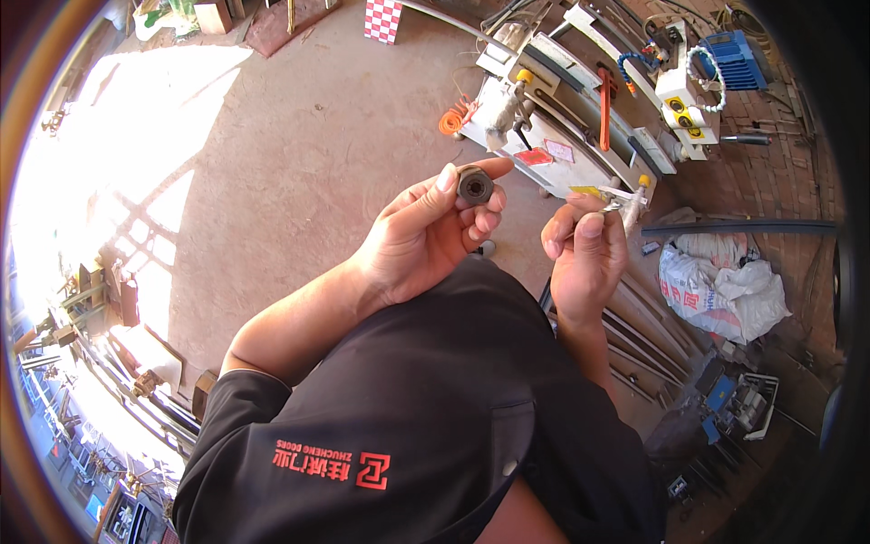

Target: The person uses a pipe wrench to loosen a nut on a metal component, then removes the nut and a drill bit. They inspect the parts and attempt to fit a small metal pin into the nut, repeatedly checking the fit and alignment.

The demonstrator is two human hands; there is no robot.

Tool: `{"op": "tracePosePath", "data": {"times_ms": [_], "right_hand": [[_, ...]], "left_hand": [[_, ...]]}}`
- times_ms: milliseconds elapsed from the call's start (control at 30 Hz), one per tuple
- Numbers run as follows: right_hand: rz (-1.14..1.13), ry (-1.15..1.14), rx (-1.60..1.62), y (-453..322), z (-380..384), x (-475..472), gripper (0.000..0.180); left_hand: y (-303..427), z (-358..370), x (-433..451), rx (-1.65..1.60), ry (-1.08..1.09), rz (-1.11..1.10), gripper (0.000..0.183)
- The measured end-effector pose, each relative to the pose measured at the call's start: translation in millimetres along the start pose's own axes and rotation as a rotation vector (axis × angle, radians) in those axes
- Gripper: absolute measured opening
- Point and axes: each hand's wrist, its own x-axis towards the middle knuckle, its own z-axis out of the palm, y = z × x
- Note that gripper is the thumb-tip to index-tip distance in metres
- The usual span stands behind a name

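Between the thumb and fingers of my left hand is a dark, round metal collet-like piece. Its end face, with a slotted hole in the centre, is turned up towards me. My right hand is raised to the right of it, pinching a small shiny metal bit that looks like a spiral cutter. Only the bit's tip shows past the thumb; the fingers hide the rest. The two pieces are apart, both held in front of my dark shirt.
Ahead to the right stands a white machine with a blue motor and a red pipe wrench on it. White sacks lie at the right, near long metal profiles. Concrete floor stretches left; a checkered box stands farther off.
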Motion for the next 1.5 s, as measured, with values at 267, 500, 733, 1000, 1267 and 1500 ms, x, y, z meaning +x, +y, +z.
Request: {"op": "tracePosePath", "data": {"times_ms": [267,500,733,1000,1267,1500], "right_hand": [[-0.04,-0.039,-0.216,-15,16,-5,0.027],[-0.103,-0.096,-0.293,-22,23,-6,0.032],[-0.104,-0.099,-0.299,-24,26,-12,0.032],[-0.135,-0.08,-0.336,-26,23,-15,0.032],[-0.059,-0.078,-0.254,-24,25,-19,0.035],[0.007,-0.088,-0.252,-27,25,-15,0.036]], "left_hand": [[-1,2,-2,-0.013,0.011,-0.022,0.06],[-5,-6,-2,-0.132,-0.046,-0.022,0.03],[-4,-2,-4,-0.08,-0.036,-0.03,0.032],[-3,5,-7,0.32,-0.026,0.192,0.033],[5,3,-2,1.109,-0.059,0.654,0.046],[8,8,3,1.287,-0.031,0.699,0.046]]}}
